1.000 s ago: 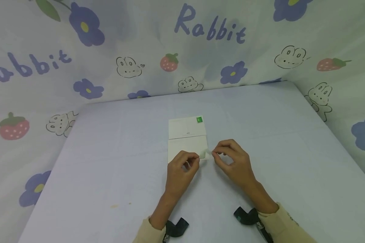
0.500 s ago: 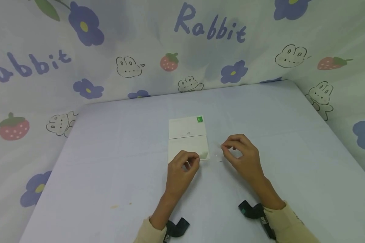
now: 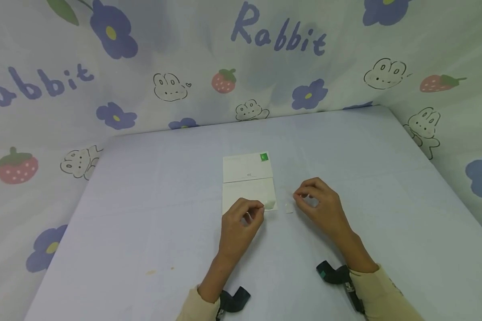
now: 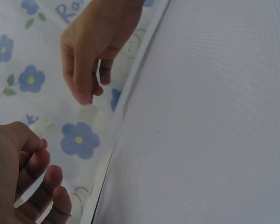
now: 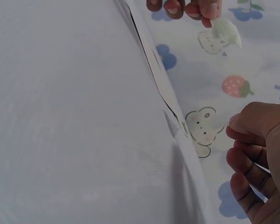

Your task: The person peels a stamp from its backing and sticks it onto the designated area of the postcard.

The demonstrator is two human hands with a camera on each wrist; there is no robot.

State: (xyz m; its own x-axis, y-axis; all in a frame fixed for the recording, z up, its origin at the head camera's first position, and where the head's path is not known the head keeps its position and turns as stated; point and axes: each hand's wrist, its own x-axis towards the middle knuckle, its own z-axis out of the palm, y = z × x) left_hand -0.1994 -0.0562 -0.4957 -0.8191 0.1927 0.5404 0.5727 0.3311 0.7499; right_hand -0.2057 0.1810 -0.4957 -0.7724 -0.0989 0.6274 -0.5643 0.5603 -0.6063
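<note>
My left hand (image 3: 241, 223) pinches a small, pale green, see-through sticker-like piece (image 5: 227, 31) between thumb and index finger. In the head view that piece shows over the lower right corner of a white card (image 3: 245, 189). The card lies flat, with a fold line across its middle and a green stamp-like square (image 3: 263, 157) at its upper right. To the right of the card, my right hand (image 3: 321, 205) has thumb and index finger pinched on a thin clear film (image 4: 87, 112), hard to make out. Both hands are above the table, apart from each other.
A small clear piece with a pale edge (image 3: 289, 208) appears on the table between the card and my right hand. The white-covered table (image 3: 144, 200) is bordered at the back and sides by a printed cloth (image 3: 193, 53). Black wrist mounts (image 3: 234, 299) sit near both sleeves.
My right hand has moved right, away from the left hand, and the pale piece no longer stretches between them. My left hand has kept its place and its pinch.
</note>
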